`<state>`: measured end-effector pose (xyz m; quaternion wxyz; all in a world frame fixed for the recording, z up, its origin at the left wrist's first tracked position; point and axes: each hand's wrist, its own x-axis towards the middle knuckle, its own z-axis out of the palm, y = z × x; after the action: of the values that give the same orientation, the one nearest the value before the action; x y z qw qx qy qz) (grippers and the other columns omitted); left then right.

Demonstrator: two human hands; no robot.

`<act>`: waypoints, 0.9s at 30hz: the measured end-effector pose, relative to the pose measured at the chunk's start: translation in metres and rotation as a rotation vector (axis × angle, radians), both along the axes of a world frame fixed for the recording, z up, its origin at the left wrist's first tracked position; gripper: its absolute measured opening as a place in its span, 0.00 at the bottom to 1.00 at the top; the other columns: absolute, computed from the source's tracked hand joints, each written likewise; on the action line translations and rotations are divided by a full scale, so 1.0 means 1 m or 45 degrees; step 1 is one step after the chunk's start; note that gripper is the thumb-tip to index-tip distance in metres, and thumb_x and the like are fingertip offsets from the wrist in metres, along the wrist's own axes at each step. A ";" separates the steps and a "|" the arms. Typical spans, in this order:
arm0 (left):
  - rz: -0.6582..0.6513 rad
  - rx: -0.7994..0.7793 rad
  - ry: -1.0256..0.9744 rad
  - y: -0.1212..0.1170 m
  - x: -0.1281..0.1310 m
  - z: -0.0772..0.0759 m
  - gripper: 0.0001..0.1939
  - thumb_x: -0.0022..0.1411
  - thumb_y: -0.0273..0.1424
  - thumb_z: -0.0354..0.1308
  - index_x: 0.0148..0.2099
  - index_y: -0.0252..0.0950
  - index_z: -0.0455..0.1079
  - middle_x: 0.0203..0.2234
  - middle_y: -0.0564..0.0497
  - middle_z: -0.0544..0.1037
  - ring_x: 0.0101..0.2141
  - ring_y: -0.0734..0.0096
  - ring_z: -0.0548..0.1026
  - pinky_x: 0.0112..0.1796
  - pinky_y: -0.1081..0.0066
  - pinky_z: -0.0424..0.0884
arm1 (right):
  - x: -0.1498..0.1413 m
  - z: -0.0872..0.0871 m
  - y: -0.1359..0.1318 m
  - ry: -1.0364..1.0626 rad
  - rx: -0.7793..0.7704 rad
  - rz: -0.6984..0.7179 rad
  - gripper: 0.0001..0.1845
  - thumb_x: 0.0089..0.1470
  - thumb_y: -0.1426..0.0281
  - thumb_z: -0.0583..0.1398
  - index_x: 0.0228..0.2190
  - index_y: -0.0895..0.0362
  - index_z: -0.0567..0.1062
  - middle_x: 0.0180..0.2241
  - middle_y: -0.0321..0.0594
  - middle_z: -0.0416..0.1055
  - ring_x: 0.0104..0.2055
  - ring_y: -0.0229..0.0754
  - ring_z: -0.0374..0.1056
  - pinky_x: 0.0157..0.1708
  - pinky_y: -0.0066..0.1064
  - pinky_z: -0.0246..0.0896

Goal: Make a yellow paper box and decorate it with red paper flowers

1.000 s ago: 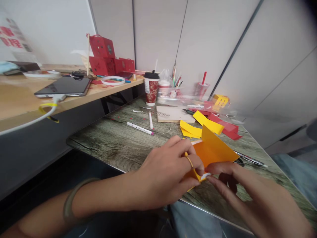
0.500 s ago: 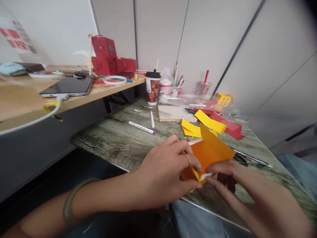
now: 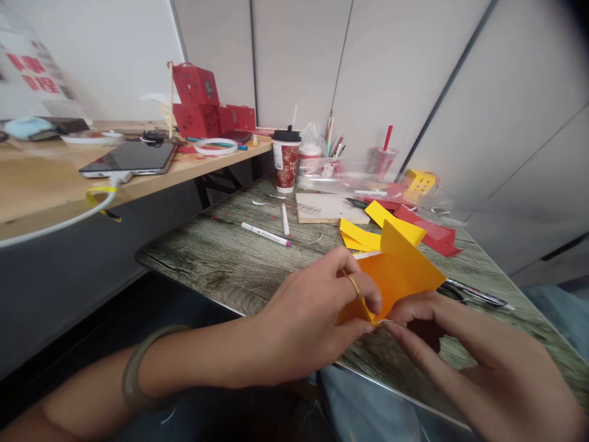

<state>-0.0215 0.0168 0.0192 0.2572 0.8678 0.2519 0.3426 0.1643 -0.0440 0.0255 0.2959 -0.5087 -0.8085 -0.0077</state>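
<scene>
Between my hands is a folded yellow paper box (image 3: pixel 400 264), its sides partly upright and its inside facing me. My left hand (image 3: pixel 326 301), with a ring on one finger, pinches the box's near left wall between thumb and fingers. From the right, my right hand (image 3: pixel 464 350) pinches the near lower edge, thumb and forefinger close to my left thumb. A white strip shows along the box's far left edge. My fingers hide the near corner. Loose yellow paper strips (image 3: pixel 359 234) lie just behind the box.
A purple-tipped marker (image 3: pixel 265 234) and a white stick (image 3: pixel 285 220) lie on the dark wood-grain table (image 3: pixel 207 258). Behind stand a lidded paper cup (image 3: pixel 286 162) and a white board (image 3: pixel 329 209). A black pen (image 3: pixel 478 293) lies right. Red paper boxes (image 3: pixel 197 120) and a tablet (image 3: pixel 131 158) occupy the left shelf.
The white strip at the near corner, visible before, is now mostly hidden as my fingertips have closed in there. The box has tilted slightly, and the view has shifted a little.
</scene>
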 end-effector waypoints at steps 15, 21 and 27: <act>-0.028 0.097 -0.014 0.006 -0.002 0.000 0.05 0.55 0.29 0.58 0.33 0.35 0.74 0.29 0.51 0.75 0.33 0.72 0.67 0.36 0.71 0.65 | -0.001 -0.001 0.002 -0.045 0.010 -0.020 0.04 0.52 0.65 0.57 0.29 0.52 0.68 0.22 0.31 0.69 0.20 0.32 0.65 0.19 0.21 0.60; -0.054 0.036 -0.025 0.006 -0.003 0.000 0.05 0.54 0.29 0.58 0.34 0.36 0.75 0.29 0.52 0.75 0.33 0.73 0.68 0.37 0.71 0.65 | -0.001 0.000 0.001 -0.047 0.020 -0.012 0.04 0.53 0.66 0.56 0.29 0.52 0.68 0.23 0.30 0.68 0.20 0.31 0.65 0.20 0.20 0.60; -0.040 -0.023 -0.012 0.006 -0.002 0.003 0.04 0.53 0.27 0.59 0.33 0.36 0.74 0.29 0.53 0.76 0.33 0.74 0.69 0.37 0.71 0.66 | -0.001 0.000 0.001 -0.054 0.002 -0.026 0.05 0.53 0.65 0.56 0.29 0.52 0.69 0.23 0.33 0.69 0.21 0.33 0.66 0.20 0.22 0.60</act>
<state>-0.0239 0.0227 0.0222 0.2715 0.8677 0.2401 0.3402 0.1629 -0.0430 0.0250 0.2790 -0.5164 -0.8094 -0.0218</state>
